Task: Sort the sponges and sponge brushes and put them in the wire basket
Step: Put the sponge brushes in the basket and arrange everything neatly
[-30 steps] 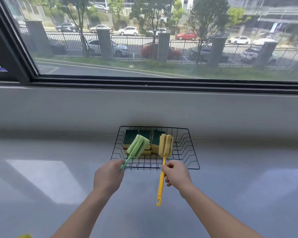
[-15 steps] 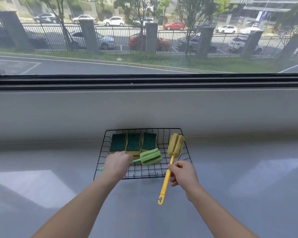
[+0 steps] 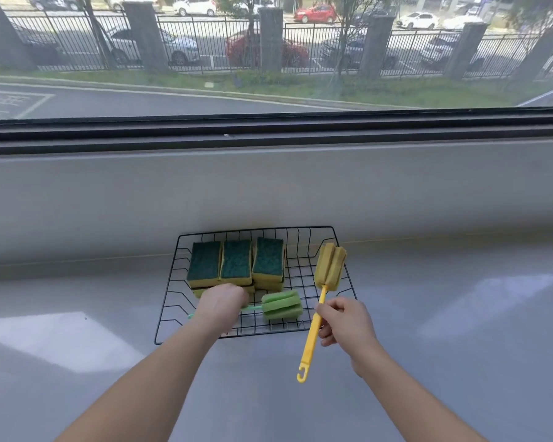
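A black wire basket [image 3: 339, 266] stands on the grey counter against the wall. Three yellow sponges with green scouring tops [image 3: 236, 263] stand side by side in its back left, with more sponges under them. A green sponge brush [image 3: 281, 304] lies flat across the basket's front, head to the right. My left hand [image 3: 222, 306] grips its thin green handle inside the basket. My right hand [image 3: 344, 320] pinches the handle of a yellow sponge brush [image 3: 330, 267], held tilted with its head over the basket's right rim and its hooked end toward me.
The grey counter [image 3: 444, 330] spreads on both sides of the basket and toward me. A low grey wall and a dark window frame [image 3: 268, 129] run behind the basket. Street, fence and parked cars show through the glass.
My left hand swung the green brush from upright down to lying flat in the basket's front. My right hand tilted the yellow brush to the right, toward the basket's right rim.
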`<state>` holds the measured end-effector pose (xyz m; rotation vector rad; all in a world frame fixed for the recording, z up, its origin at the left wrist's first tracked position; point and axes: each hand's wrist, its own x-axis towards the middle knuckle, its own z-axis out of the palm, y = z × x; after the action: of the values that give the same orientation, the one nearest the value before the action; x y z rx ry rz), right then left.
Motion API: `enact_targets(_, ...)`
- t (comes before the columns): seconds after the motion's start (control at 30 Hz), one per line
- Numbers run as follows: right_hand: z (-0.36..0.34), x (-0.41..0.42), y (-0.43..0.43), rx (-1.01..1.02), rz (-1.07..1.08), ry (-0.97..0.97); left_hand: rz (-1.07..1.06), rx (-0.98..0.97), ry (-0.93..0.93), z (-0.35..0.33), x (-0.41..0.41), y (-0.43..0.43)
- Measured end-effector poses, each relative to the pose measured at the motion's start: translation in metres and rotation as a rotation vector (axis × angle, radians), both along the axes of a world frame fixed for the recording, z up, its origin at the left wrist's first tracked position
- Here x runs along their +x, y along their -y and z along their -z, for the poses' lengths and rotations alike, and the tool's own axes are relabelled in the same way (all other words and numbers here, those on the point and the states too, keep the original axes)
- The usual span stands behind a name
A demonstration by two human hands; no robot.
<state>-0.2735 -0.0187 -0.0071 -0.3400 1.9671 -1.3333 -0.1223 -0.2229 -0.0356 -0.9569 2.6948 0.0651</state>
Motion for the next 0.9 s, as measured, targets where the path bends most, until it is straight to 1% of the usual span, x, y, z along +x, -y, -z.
enact_targets(0.07, -0.001, 0.002, 0.003, -0.008, 0.01, 0.011, -0.018, 0.012, 0.0, -0.003, 0.0, 0.0)
enact_targets(0.2, -0.004, 0.01, 0.007, -0.053, 0.029, 0.077, -0.036, 0.006, -0.061, -0.014, 0.006, -0.005)
enact_targets(0.4, -0.007, 0.027, 0.011, -0.087, 0.062, 0.14, -0.079, 0.033, -0.259, -0.032, 0.023, -0.017)
enact_targets(0.47, -0.008, 0.033, 0.012, -0.094, 0.068, 0.145, -0.121, 0.094, -0.382, -0.038, 0.027, -0.024)
enact_targets(0.57, -0.011, 0.043, 0.015, -0.105, 0.091, 0.14, -0.233, 0.274, -0.588, -0.053, 0.031, -0.039)
enact_targets(0.63, -0.014, 0.049, 0.016, -0.121, 0.12, 0.141, -0.254, 0.365, -0.668, -0.062, 0.033, -0.051)
enact_targets(0.7, -0.019, 0.054, 0.019, -0.153, 0.153, 0.162, -0.194, 0.431, -0.677, -0.072, 0.036, -0.064)
enact_targets(0.73, -0.022, 0.057, 0.021, -0.175, 0.169, 0.18, -0.15, 0.426, -0.651, -0.075, 0.038, -0.07)
enact_targets(0.77, -0.025, 0.06, 0.022, -0.198, 0.182, 0.199, -0.105, 0.381, -0.619, -0.077, 0.04, -0.075)
enact_targets(0.83, -0.033, 0.066, 0.026, -0.235, 0.191, 0.22, -0.024, 0.227, -0.569, -0.08, 0.043, -0.083)
enact_targets(0.9, -0.039, 0.071, 0.03, -0.273, 0.165, 0.216, 0.01, 0.162, -0.607, -0.082, 0.047, -0.086)
